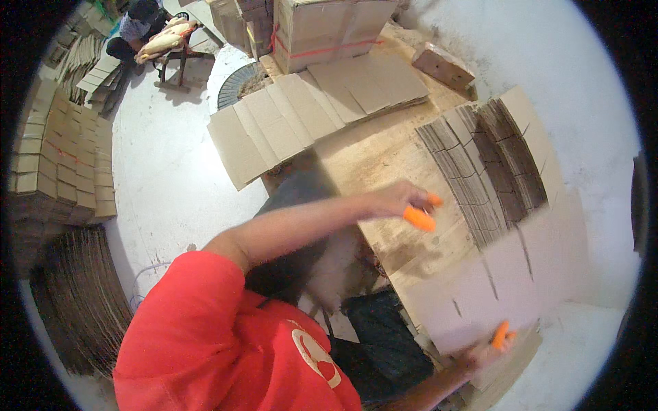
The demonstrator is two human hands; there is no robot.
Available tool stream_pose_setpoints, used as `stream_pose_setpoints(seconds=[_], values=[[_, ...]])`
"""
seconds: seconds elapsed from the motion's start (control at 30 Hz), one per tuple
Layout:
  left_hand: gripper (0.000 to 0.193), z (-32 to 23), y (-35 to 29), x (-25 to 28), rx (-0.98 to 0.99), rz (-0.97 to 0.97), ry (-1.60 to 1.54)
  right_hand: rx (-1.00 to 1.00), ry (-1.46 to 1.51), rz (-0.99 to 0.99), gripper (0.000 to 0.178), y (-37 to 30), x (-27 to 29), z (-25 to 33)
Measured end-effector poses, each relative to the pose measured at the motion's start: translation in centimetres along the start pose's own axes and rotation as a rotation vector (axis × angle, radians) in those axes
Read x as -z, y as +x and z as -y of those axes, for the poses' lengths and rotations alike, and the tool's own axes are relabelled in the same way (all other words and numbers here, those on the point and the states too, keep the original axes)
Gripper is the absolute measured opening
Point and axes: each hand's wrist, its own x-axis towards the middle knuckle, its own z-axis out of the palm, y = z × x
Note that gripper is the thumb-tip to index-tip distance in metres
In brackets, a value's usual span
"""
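Observation:
Orange covers sit on some fingertips of both hands. My left hand (401,200) hangs over the wooden table with fingers loosely bent and tips apart, and I see nothing between them. Down at the right, my right hand (485,353) grips the near edge of a slotted cardboard sheet (473,294). The sheet is slightly blurred and reaches across the table's right end toward the wall. Just beyond it stand stacks of slotted cardboard pieces (473,171), partly covered by the sheet.
Flat creased cardboard (308,109) lies across the table's (363,154) far left part. A large carton (329,34) with red strapping stands behind it. Cardboard piles (62,151) line the left side. Far off, a person (140,27) crouches beside a small stand (179,61).

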Motion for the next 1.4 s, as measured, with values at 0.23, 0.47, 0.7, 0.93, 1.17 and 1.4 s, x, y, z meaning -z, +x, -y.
stream_pose_setpoints(seconds=[0.23, 0.47, 0.7, 0.93, 1.17, 1.4], values=[[0.016, -5.8, -0.6, -3.6, 0.175, -0.118, -0.326, -0.304, 0.744, 0.429, 0.017, 2.4, -5.2, 2.3], [0.02, -5.9, 7.9, -4.5, -0.002, 0.148, 0.224, 0.517, 0.106, 0.112, 0.008, 6.1, -1.6, 0.3], [0.039, -6.6, 19.5, -7.7, -0.655, -0.178, 0.711, -0.379, 0.289, -0.526, 0.012, 5.0, 4.4, -2.8], [0.054, -5.0, 27.7, -15.6, -0.984, -0.201, 1.37, -0.374, 0.407, -0.543, 0.009, 4.0, 3.6, -4.8], [0.035, -5.9, 31.4, -18.1, -0.801, 0.106, 1.733, -0.576, 0.541, -0.478, 0.002, 4.5, 2.5, -3.4], [0.013, -6.9, 32.6, -16.2, -0.718, 0.11, 1.148, -0.503, 0.624, -0.49, 0.034, 5.1, 2.4, -2.1]])
